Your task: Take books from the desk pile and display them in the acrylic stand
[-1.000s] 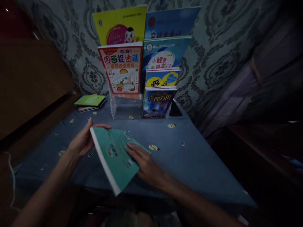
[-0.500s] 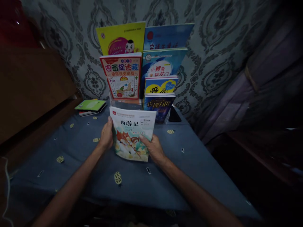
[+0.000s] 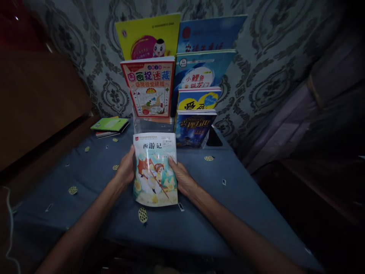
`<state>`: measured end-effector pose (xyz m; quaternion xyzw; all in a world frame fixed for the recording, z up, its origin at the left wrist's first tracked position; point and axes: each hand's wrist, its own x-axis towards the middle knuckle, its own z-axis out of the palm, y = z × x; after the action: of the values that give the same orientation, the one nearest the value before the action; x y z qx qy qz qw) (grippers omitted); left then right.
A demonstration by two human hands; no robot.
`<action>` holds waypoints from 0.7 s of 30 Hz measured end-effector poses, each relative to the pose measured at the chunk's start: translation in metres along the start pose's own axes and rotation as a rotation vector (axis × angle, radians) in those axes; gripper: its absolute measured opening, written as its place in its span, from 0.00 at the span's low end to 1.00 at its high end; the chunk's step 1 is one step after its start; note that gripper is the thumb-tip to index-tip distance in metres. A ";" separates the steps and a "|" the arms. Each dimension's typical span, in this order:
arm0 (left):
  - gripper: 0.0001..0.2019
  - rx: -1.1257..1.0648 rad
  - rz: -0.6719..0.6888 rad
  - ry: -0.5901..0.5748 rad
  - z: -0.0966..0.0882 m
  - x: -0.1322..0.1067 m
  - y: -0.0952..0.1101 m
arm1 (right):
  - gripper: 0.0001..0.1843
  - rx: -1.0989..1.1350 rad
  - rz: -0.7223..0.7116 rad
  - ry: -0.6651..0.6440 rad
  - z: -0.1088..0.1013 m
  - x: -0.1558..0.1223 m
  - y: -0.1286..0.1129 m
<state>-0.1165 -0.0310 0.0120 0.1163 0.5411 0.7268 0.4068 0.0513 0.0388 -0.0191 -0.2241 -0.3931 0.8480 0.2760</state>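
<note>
I hold a white-and-teal picture book [image 3: 154, 169] upright with its front cover facing me, above the blue patterned tablecloth [image 3: 234, 205]. My left hand [image 3: 126, 168] grips its left edge, fingers behind the cover. My right hand [image 3: 182, 177] grips its right edge, thumb on the cover. Just behind the book stands a clear tiered display rack [image 3: 148, 123] filled with children's books: a red-and-white one [image 3: 148, 87] at the left, a dark blue one [image 3: 194, 127] at the lower right. The rack's front-left slot shows bare plastic.
A small stack with a green book [image 3: 110, 125] on top lies at the back left of the table. A brown wooden board [image 3: 37, 99] rises at the left. Patterned wallpaper [image 3: 256, 68] backs the rack; a dark curtain [image 3: 327, 99] hangs at the right.
The book was lying tilted with its teal back up; I have turned it over and stood it upright, cover toward me, then straightened it, with a hand on each side edge.
</note>
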 end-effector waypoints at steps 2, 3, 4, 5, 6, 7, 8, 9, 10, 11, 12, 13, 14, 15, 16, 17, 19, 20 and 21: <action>0.18 0.011 0.023 0.030 0.000 0.000 0.004 | 0.25 0.005 0.008 0.011 0.000 0.001 0.001; 0.18 0.012 0.030 0.034 0.000 -0.001 0.005 | 0.24 0.006 0.011 0.016 -0.001 0.002 0.001; 0.18 0.012 0.032 0.030 0.000 -0.002 0.006 | 0.24 0.007 0.013 0.022 -0.001 0.003 0.001; 0.18 0.010 0.030 0.019 0.000 -0.003 0.007 | 0.24 0.007 0.013 0.029 -0.002 0.003 0.002; 0.18 0.009 0.029 0.005 0.000 -0.004 0.008 | 0.23 0.007 0.015 0.036 -0.003 0.004 0.002; 0.18 0.011 0.024 -0.005 0.001 -0.004 0.007 | 0.23 0.005 0.019 0.042 -0.004 0.005 0.003; 0.19 0.016 0.019 -0.009 0.001 -0.004 0.007 | 0.23 0.003 0.026 0.050 -0.005 0.005 0.003; 0.19 0.021 0.013 -0.006 0.000 -0.003 0.006 | 0.23 0.001 0.034 0.058 -0.007 0.006 0.004; 0.19 0.027 0.009 -0.004 0.000 -0.002 0.005 | 0.24 -0.001 0.042 0.069 -0.009 0.007 0.004; 0.19 0.030 0.005 -0.006 -0.001 0.001 0.004 | 0.24 -0.001 0.050 0.078 -0.010 0.007 0.005; 0.19 0.032 0.001 -0.014 -0.002 0.004 0.002 | 0.24 -0.001 0.056 0.081 -0.012 0.008 0.006; 0.19 0.034 -0.003 -0.027 -0.003 0.008 0.001 | 0.24 -0.003 0.062 0.078 -0.013 0.009 0.006; 0.18 0.043 -0.004 -0.036 -0.005 0.012 -0.001 | 0.24 -0.006 0.068 0.067 -0.014 0.010 0.007; 0.18 0.067 0.001 -0.037 -0.007 0.016 -0.003 | 0.25 -0.010 0.074 0.053 -0.016 0.011 0.007; 0.17 0.105 0.013 -0.031 -0.009 0.020 -0.005 | 0.25 -0.014 0.077 0.043 -0.017 0.013 0.008; 0.16 0.150 0.030 -0.022 -0.012 0.025 -0.008 | 0.25 -0.014 0.075 0.041 -0.019 0.015 0.009; 0.14 0.242 0.068 -0.004 -0.017 0.032 -0.011 | 0.24 -0.016 0.052 0.060 -0.022 0.018 0.010; 0.13 0.280 0.079 -0.003 -0.019 0.035 -0.013 | 0.24 -0.022 0.030 0.070 -0.024 0.020 0.010; 0.13 0.313 0.084 -0.007 -0.021 0.038 -0.014 | 0.23 -0.034 0.002 0.078 -0.027 0.022 0.011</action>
<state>-0.1471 -0.0176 -0.0185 0.2032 0.6411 0.6495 0.3548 0.0480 0.0615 -0.0468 -0.2618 -0.3960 0.8323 0.2863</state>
